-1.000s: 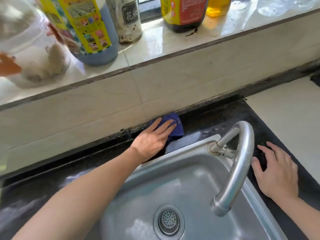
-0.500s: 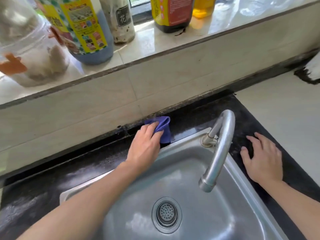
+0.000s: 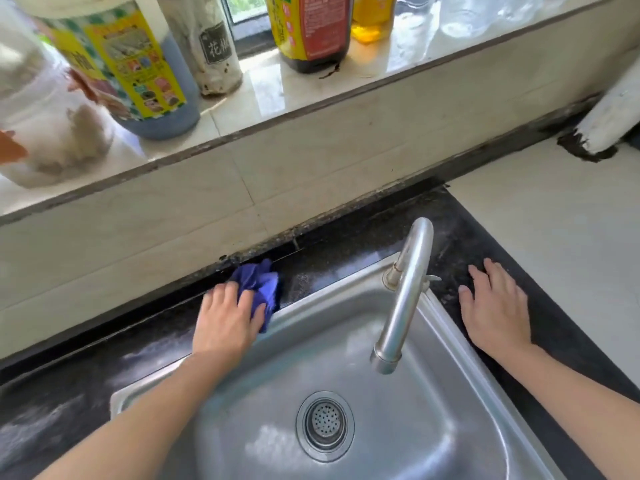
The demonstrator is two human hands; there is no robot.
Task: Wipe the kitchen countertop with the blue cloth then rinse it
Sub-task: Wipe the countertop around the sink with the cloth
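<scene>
Edging the steel sink (image 3: 332, 286), the dark surface (image 3: 349, 245) meets tiled wall (image 3: 173, 220); left fingers (image 3: 221, 299), seemingly flat, press blue cloth (image 3: 261, 284); right fingers (image 3: 495, 275) rest spread.

head view, steeply down, close

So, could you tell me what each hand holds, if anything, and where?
Left hand presses the blue cloth by its near side onto the countertop; right hand lies flat, holding nothing.
</scene>
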